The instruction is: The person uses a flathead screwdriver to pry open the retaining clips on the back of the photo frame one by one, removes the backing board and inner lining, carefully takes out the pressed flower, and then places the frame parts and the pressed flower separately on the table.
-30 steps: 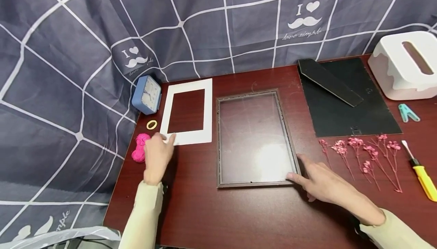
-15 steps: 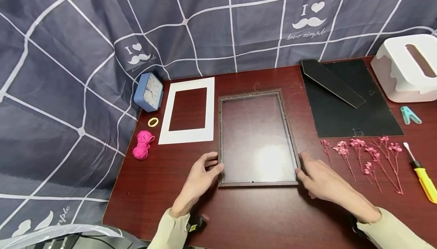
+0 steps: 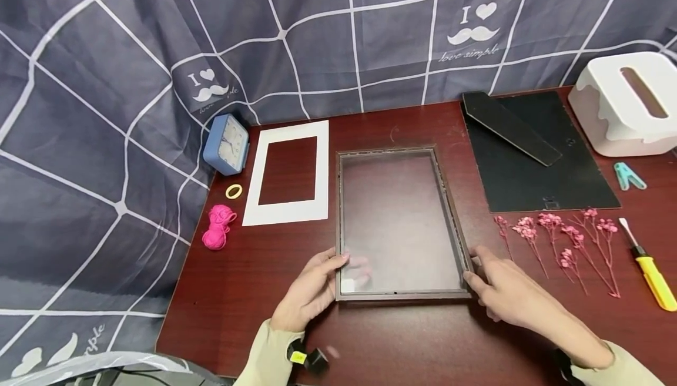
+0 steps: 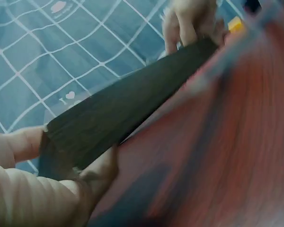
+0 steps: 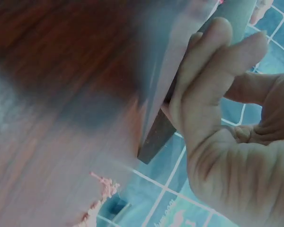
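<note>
A brown picture frame with a clear pane is tilted slightly, its near edge off the table. My left hand grips its left side near the lower corner, thumb on the rim and fingers underneath, seen through the pane. My right hand holds the right side near the other lower corner, thumb on top. In the left wrist view, the frame's side edge runs between both hands. The right wrist view shows the right hand's fingers under the frame's corner.
A white mat, blue clock, yellow ring and pink yarn lie left. On the right are a black backing board, tissue box, teal clip, pink dried flowers and a yellow screwdriver.
My left hand has left the white mat's corner and taken hold of the frame's left side. The frame's near edge has risen and come slightly toward me.
</note>
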Demonstrator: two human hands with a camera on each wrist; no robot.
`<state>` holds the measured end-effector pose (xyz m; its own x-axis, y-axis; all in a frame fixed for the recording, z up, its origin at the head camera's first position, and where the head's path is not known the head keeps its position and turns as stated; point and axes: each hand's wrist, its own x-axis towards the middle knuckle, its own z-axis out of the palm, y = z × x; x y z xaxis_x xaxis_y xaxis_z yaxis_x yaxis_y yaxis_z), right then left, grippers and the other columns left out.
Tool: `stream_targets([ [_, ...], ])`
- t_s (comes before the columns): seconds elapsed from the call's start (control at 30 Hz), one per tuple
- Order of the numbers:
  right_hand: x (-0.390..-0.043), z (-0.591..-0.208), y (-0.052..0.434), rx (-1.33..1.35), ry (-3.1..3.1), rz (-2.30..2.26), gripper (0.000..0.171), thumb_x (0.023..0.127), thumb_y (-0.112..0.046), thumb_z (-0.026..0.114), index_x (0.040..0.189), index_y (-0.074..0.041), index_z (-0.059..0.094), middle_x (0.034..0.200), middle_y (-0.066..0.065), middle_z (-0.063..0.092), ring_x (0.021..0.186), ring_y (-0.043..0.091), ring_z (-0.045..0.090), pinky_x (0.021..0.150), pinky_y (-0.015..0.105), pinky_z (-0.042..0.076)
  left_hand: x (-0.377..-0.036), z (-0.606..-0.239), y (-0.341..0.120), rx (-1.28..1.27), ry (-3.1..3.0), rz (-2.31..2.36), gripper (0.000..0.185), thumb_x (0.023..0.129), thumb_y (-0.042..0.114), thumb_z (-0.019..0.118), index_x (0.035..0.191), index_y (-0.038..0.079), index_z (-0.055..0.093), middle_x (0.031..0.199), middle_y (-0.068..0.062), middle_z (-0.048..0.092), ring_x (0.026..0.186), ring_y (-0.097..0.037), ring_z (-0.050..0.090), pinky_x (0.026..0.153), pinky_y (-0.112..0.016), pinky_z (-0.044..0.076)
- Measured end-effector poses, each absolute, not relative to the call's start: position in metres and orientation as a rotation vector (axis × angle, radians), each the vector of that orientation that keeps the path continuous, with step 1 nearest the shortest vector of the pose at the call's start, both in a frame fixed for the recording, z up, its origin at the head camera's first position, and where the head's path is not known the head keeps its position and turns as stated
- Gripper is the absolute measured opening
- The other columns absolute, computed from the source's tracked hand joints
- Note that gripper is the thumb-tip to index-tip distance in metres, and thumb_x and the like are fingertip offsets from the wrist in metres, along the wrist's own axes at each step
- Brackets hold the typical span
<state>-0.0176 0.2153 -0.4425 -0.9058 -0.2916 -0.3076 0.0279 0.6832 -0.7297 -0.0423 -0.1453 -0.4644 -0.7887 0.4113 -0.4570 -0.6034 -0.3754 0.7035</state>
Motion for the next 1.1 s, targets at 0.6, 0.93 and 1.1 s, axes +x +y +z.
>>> stream_targets([
  [0.6,-0.002,-0.456,0.205,0.286,1.913,-1.990,0.007,0.110,-0.003,0.061,0.112,0.003,0.062,0.072,0.000,0.071,0.055,0.012,0.064,0.048,0.025,0.055,-0.033,-0.475,-0.142,-0.188,1.211,2.190,0.028,0.120,0.027,0.042,0.130,0.005,0.055,0.107,-0.003,0.081,0.096,-0.015,0.082,0.094,-0.037,0.070],
  [0.93,0.013,-0.454,0.218,0.338,1.711,-2.127,0.015,0.110,-0.002,0.057,0.106,-0.010,0.069,0.071,-0.002,0.070,0.054,0.007,0.059,0.042,0.033,0.023,-0.031,-0.470,-0.134,-0.294,1.319,2.178,0.024,0.119,0.019,0.042,0.136,0.002,0.044,0.096,0.000,0.074,0.085,-0.012,0.079,0.089,-0.034,0.071],
  [1.1,0.016,-0.453,0.224,0.351,1.632,-2.134,0.018,0.111,-0.004,0.057,0.105,-0.013,0.071,0.071,-0.004,0.067,0.054,0.005,0.056,0.047,0.035,0.016,-0.029,-0.469,-0.131,-0.319,1.340,2.177,0.014,0.119,0.016,0.042,0.124,0.004,0.047,0.090,0.001,0.067,0.077,-0.010,0.076,0.089,-0.035,0.071],
])
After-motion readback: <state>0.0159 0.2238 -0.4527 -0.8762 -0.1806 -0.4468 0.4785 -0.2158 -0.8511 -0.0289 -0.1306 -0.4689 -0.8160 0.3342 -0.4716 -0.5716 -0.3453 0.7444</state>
